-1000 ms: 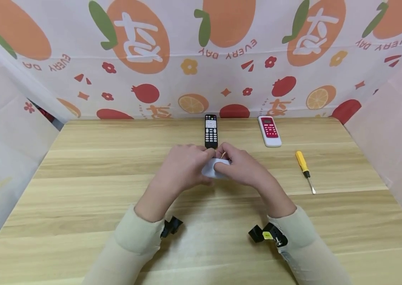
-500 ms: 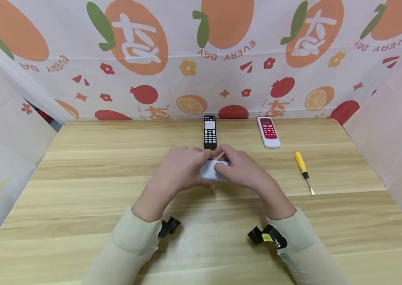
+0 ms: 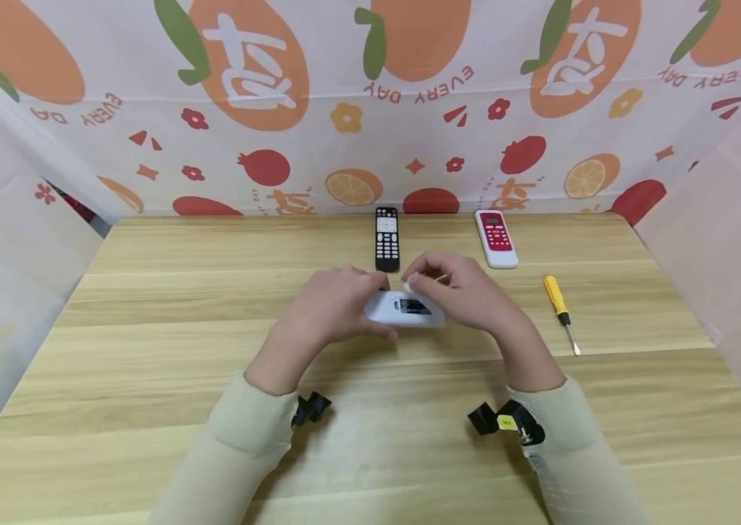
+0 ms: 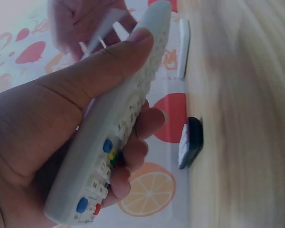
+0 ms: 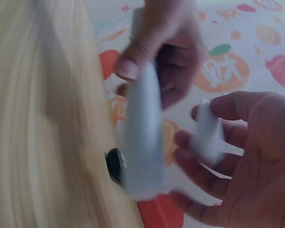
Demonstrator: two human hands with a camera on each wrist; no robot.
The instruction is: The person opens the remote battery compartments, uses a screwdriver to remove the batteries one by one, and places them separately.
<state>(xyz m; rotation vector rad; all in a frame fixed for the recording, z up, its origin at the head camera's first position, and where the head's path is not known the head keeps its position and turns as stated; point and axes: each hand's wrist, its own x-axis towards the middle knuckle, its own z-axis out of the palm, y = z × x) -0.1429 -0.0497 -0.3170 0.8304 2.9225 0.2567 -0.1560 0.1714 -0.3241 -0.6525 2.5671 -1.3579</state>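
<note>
A white remote control (image 3: 383,312) is held above the table, back side up, in my left hand (image 3: 334,306). Its battery compartment (image 3: 415,306) lies uncovered, with dark contents inside. The left wrist view shows the thumb along one edge of the remote (image 4: 80,161) and curled fingers on the button side. To the right, my right hand (image 3: 469,292) pinches a small white battery cover (image 5: 209,135), apart from the remote. In the right wrist view this cover sits between thumb and fingers, blurred.
Behind the hands lies a black remote (image 3: 386,240) with white buttons. A white remote with a red face (image 3: 497,239) is at the back right. A yellow-handled screwdriver (image 3: 558,300) lies on the right of the wooden table (image 3: 147,350). A fruit-print curtain (image 3: 305,168) hangs behind.
My right hand has moved away to the right with the battery cover, which has come off the remote. The dark compartment now shows. My left hand stays nearly in place.
</note>
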